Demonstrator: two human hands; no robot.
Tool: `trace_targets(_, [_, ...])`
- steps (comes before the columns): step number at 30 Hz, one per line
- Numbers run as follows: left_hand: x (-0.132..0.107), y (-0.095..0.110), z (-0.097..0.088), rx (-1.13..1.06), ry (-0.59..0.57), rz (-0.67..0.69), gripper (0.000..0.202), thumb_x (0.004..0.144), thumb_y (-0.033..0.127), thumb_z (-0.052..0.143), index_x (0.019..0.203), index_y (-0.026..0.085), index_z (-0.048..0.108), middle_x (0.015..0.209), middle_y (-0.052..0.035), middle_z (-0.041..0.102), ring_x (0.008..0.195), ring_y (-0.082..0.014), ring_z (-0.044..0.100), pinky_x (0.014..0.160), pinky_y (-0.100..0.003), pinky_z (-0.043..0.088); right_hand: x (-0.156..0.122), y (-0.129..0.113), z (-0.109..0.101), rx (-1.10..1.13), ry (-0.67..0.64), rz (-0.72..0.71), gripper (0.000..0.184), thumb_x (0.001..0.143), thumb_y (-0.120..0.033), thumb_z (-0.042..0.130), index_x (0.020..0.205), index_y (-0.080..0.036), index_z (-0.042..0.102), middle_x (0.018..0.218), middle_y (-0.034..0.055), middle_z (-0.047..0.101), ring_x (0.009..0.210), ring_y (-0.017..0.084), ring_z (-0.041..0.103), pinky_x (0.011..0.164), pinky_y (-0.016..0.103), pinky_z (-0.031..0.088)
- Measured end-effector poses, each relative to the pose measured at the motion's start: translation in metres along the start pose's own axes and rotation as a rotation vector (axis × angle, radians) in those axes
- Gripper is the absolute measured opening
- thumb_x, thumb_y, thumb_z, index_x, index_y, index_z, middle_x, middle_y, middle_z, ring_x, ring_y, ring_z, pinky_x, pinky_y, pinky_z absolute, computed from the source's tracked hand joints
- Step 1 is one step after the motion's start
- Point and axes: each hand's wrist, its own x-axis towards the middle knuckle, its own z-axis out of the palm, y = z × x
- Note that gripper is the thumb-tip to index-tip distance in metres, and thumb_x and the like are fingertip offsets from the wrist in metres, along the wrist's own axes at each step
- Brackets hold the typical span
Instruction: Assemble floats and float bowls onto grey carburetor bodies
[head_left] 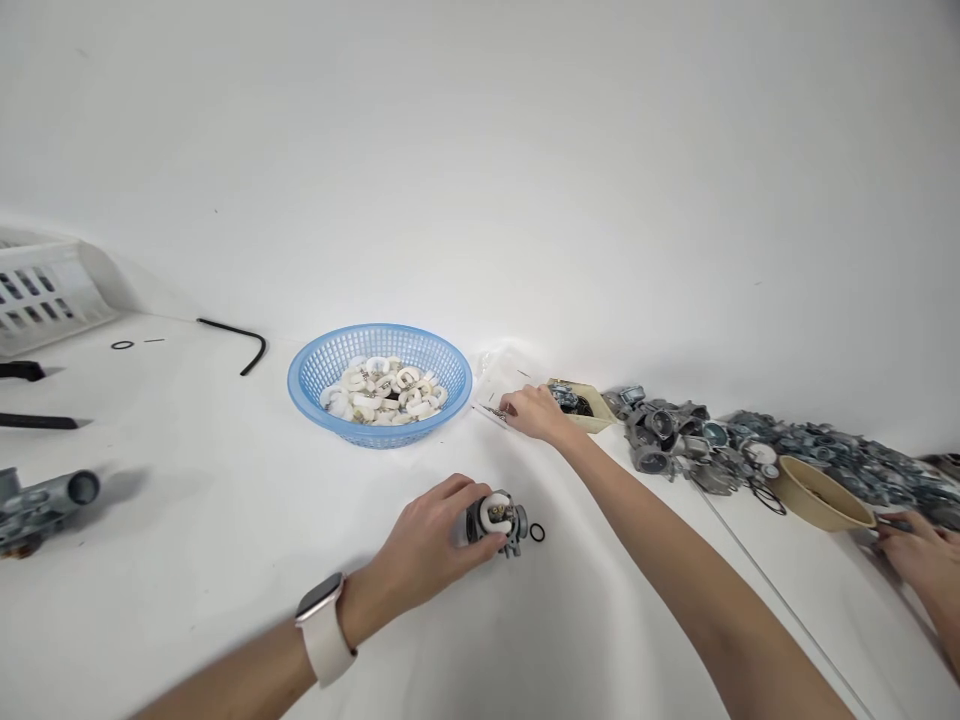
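Observation:
My left hand (427,545), with a pale watch on the wrist, is closed around a small grey metal carburetor body (501,520) that rests on the white table. A black O-ring (537,533) lies just right of it. My right hand (531,412) reaches far forward to a clear plastic bag (496,378) with thin metal pins on it, fingers curled down in a pinch on those pins. A blue plastic basket (309,372) full of white curved plastic pieces stands left of that hand.
A beige box (600,418) of dark parts, a heap of grey metal castings (690,440) and a tan bowl (817,497) line the right. Another person's hand (919,555) rests at the far right. A white crate (45,290), bent black rod (240,335) and grey casting (41,500) lie left.

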Motion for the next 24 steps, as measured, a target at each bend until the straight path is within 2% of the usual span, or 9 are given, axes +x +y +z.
trace_targets(4, [-0.001, 0.001, 0.001, 0.024, 0.000, 0.011, 0.032, 0.093, 0.043, 0.070, 0.121, 0.029, 0.063, 0.116, -0.0030, 0.067, 0.100, -0.0231, 0.068, 0.085, -0.036, 0.056, 0.009, -0.001, 0.008, -0.069, -0.070, -0.020, 0.034, 0.100, -0.037, 0.064, 0.129, -0.017, 0.062, 0.130, 0.0099, 0.064, 0.112, 0.025, 0.066, 0.095, 0.047, 0.057])
trace_targets(12, [0.000, 0.000, 0.002, 0.006, 0.011, 0.005, 0.032, 0.093, 0.041, 0.070, 0.121, 0.028, 0.062, 0.113, -0.0030, 0.067, 0.097, -0.0220, 0.067, 0.086, -0.036, 0.055, 0.023, 0.001, -0.001, -0.082, -0.158, -0.034, 0.033, 0.100, -0.036, 0.064, 0.127, -0.017, 0.063, 0.129, 0.0097, 0.064, 0.110, 0.024, 0.066, 0.094, 0.046, 0.057])
trace_targets(19, [0.000, -0.001, 0.001, -0.011, 0.006, 0.038, 0.033, 0.093, 0.042, 0.070, 0.121, 0.027, 0.062, 0.116, -0.0051, 0.066, 0.103, -0.0238, 0.066, 0.089, -0.037, 0.054, 0.014, 0.004, -0.013, 0.041, -0.130, 0.005, 0.030, 0.101, -0.036, 0.063, 0.125, -0.019, 0.064, 0.128, 0.0094, 0.065, 0.109, 0.023, 0.066, 0.093, 0.044, 0.058])
trace_targets(24, [0.000, -0.001, 0.001, -0.025, 0.006, 0.034, 0.032, 0.093, 0.039, 0.070, 0.122, 0.027, 0.061, 0.116, -0.0046, 0.066, 0.104, -0.0234, 0.065, 0.090, -0.038, 0.054, 0.007, 0.007, -0.010, 0.197, -0.110, 0.005, 0.029, 0.101, -0.037, 0.063, 0.123, -0.018, 0.065, 0.125, 0.0087, 0.066, 0.106, 0.022, 0.067, 0.091, 0.043, 0.058])
